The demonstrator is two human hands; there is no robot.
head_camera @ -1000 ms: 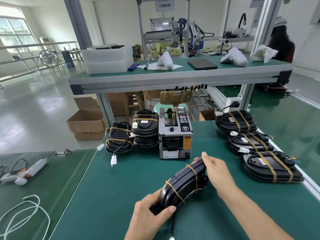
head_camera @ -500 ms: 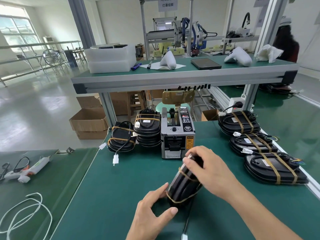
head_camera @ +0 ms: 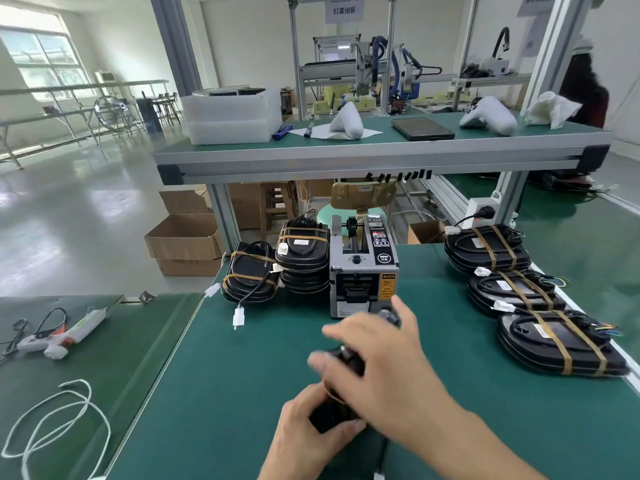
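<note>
One bundle [head_camera: 329,419] | left grip [head_camera: 304,436] holds, right grip [head_camera: 391,368] perhaps | sign [head_camera: 344,10] 灯罩组装

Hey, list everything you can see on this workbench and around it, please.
black banded unit: one, black, under the hands, front of bench
tape dispenser: one, grey, mid-bench
banded stacks: five, black, two left of the tape dispenser, three along right edge
glue gun: one, white, left table
cord: one, white, left table
cardboard boxes: several, brown, floor behind
tablet: one, dark, upper shelf
left hand: one, grips the unit's near end
right hand: one, blurred, over the unit
</note>
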